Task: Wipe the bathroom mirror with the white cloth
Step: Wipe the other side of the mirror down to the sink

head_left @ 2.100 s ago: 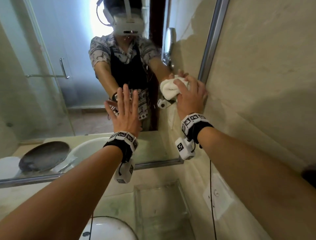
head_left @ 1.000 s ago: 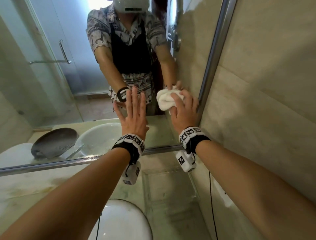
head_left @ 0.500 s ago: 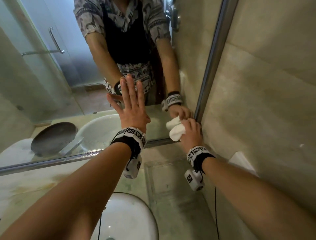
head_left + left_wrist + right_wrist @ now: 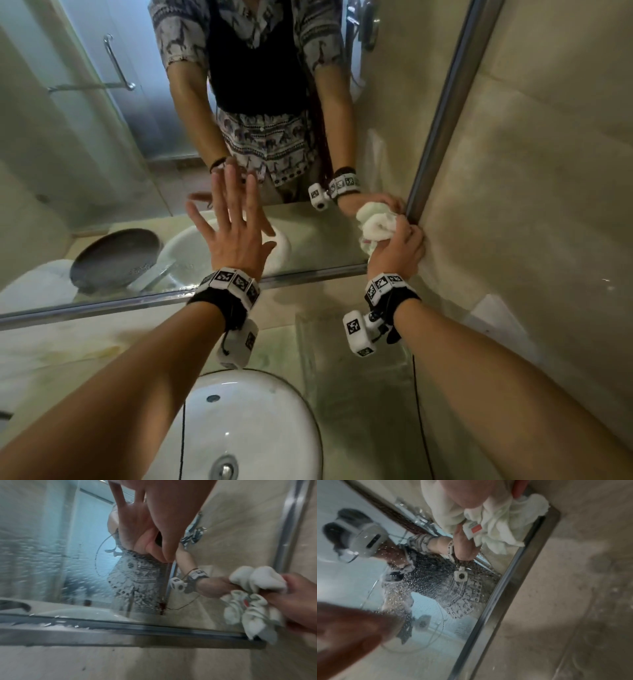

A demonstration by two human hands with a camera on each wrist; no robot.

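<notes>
The bathroom mirror [image 4: 102, 154] fills the wall ahead, framed by a metal strip [image 4: 442, 113]. My right hand [image 4: 399, 248] grips the bunched white cloth [image 4: 375, 226] and presses it against the glass in the mirror's lower right corner. In the right wrist view the cloth [image 4: 496, 520] shows a small red label and lies against the frame corner. In the left wrist view the cloth [image 4: 254, 601] sits at the right edge of the glass. My left hand [image 4: 229, 222] lies flat on the mirror, fingers spread, left of the cloth. Water droplets speckle the glass [image 4: 419, 582].
Below the mirror a white basin [image 4: 250, 428] sits in the stone counter [image 4: 359, 394]. The beige tiled wall [image 4: 531, 205] closes in on the right. A white wall plate [image 4: 496, 318] sits low on that wall. A glass shower door [image 4: 113, 65] appears in the reflection.
My right hand has slid the cloth down the mirror's right edge from mid-height into the lower right corner. The left hand has stayed flat on the glass. The head view has tilted downward.
</notes>
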